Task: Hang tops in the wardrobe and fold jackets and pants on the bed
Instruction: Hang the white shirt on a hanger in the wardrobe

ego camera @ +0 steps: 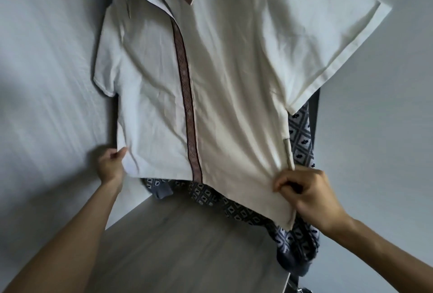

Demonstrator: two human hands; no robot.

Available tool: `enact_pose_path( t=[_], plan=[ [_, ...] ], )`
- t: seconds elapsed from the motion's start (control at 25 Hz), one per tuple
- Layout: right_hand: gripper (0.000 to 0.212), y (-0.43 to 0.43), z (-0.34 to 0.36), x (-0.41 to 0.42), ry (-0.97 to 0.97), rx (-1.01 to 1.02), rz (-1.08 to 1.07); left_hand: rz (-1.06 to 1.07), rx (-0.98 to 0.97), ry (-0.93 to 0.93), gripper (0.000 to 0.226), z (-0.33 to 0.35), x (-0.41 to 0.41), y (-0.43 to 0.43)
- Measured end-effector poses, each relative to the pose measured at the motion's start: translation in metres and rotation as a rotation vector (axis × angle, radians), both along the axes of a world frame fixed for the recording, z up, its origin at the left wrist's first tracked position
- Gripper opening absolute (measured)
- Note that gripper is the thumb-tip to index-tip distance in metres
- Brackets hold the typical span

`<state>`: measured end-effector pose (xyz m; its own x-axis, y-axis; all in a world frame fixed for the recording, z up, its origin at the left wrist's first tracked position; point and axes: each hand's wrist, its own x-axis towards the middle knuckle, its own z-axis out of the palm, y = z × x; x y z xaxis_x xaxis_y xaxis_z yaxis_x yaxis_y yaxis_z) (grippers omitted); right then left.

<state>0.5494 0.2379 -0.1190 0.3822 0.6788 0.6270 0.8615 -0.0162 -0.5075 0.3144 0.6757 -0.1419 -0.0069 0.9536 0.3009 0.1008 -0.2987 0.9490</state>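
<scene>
White cloth, thin and limp by its creases: the shirt (pixel 229 86) lies front-up on the bed (pixel 46 58), collar at twelve o'clock, over a patterned garment (pixel 301 133). My left hand (pixel 110 166) pinches the hem corner at seven o'clock. My right hand (pixel 309 194) pinches the hem by the side seam at five, well apart from the left. I judge it light and saggy wherever unsupported, so the shoulders are the better hold for hanging.

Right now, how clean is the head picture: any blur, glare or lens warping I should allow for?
Head view: motion streaks smear the bedding at left; the white shirt is soft but its trim reads; left hand and right hand are fairly sharp; wide-angle stretch at the edges; dim, even light, no glare.
</scene>
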Motion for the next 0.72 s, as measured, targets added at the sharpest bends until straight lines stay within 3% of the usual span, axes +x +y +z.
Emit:
enact_pose_path(
  t=[0.16,0.36,0.48,0.6,0.72],
  plan=[
    [0.018,0.001,-0.006,0.019,-0.028,0.003,-0.096,-0.073,-0.139,0.029,0.031,0.006,-0.001,0.007],
    [0.018,0.003,-0.011,0.027,-0.176,-0.077,-0.122,-0.076,-0.141,0.121,0.032,-0.006,0.017,0.007],
    [0.026,0.004,-0.009,0.029,-0.17,-0.181,-0.162,-0.083,-0.18,0.209,0.027,-0.02,0.022,0.009],
    [0.024,0.003,-0.005,0.025,-0.138,-0.289,-0.21,-0.086,-0.329,0.259,0.008,-0.026,0.023,0.01],
    [0.028,-0.002,0.002,0.023,-0.075,-0.557,-0.219,0.049,-0.279,0.504,0.061,-0.007,0.036,-0.011]
  ],
)
